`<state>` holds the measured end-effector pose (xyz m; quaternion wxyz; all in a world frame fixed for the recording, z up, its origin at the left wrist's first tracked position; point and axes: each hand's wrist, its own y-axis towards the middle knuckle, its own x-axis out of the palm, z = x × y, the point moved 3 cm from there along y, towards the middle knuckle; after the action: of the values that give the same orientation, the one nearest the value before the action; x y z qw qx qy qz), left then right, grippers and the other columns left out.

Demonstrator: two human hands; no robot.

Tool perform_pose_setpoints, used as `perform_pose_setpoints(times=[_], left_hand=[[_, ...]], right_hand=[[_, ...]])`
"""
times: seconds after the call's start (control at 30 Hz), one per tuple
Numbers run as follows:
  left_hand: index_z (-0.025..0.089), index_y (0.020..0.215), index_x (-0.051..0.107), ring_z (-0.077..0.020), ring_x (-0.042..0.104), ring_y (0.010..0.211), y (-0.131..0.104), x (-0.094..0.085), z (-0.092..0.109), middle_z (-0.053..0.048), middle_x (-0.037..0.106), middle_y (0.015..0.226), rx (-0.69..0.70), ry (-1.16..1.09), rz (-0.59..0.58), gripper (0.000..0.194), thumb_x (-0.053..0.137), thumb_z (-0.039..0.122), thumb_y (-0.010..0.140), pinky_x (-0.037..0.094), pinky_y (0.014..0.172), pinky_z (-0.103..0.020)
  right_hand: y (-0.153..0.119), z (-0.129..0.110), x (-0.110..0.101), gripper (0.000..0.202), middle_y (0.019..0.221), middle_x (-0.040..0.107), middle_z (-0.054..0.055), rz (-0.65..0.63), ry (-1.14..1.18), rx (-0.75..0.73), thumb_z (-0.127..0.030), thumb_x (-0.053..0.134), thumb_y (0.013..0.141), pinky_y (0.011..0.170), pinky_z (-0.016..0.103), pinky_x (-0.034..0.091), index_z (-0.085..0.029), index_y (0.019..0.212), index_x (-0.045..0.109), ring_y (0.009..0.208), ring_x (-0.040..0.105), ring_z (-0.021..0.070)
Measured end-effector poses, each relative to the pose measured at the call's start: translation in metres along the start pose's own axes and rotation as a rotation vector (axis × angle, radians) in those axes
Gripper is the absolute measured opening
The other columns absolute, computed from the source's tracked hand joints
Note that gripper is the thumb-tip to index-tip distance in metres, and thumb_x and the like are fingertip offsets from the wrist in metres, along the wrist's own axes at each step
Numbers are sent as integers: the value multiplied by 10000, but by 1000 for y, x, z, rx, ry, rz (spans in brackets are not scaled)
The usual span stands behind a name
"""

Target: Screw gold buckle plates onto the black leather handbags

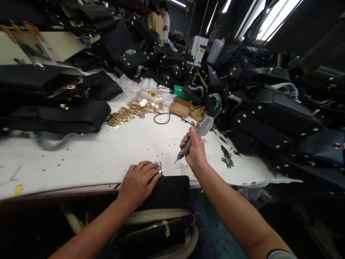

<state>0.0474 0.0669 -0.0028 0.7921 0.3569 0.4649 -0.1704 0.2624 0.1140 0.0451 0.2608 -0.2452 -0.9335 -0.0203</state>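
Note:
My right hand (196, 147) is wrapped around a grey electric drill (204, 126), raised above the white table. Its thin bit slants down and left, tip in the air, apart from anything. A black bag (174, 192) rests against the table's front edge, its flap on the tabletop and its gold zipper (165, 227) facing me. My left hand (140, 181) lies over the flap's left side, fingers together. Its fingertips hold a small shiny metal clasp plate (160, 167) at the flap's far edge. The fingers partly cover the plate.
Gold metal plates (121, 117) lie heaped on the white table (88, 154). Behind are a plastic bag of fittings (147, 101), a cardboard box (180, 107) and a black cord (161, 122). Black bags (280, 108) pile up on both sides. Two people (156, 22) stand far back.

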Motion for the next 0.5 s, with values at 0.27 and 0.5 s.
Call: perform_pose_setpoints(times=[0.27,0.5], left_hand=[[262,1127,682,-250,581,1143,-1,-1,1,-13,702,1237,-59,-49,-54,190,568,327,989,432,855,-427],[245,1110,674,-248,576,1141,-1,0,2,-8,704,1221,-53,-32,-62,183,546,316,1000,426,839,-433]], right_hand=[[-39,38,41,455,589,529,-79,-50,57,177,-558,809,715,430,205,427,-204,824,546,463,503,86],[-41,41,46,440,586,530,-78,-36,31,177,-554,802,723,425,205,419,-204,823,554,460,500,85]])
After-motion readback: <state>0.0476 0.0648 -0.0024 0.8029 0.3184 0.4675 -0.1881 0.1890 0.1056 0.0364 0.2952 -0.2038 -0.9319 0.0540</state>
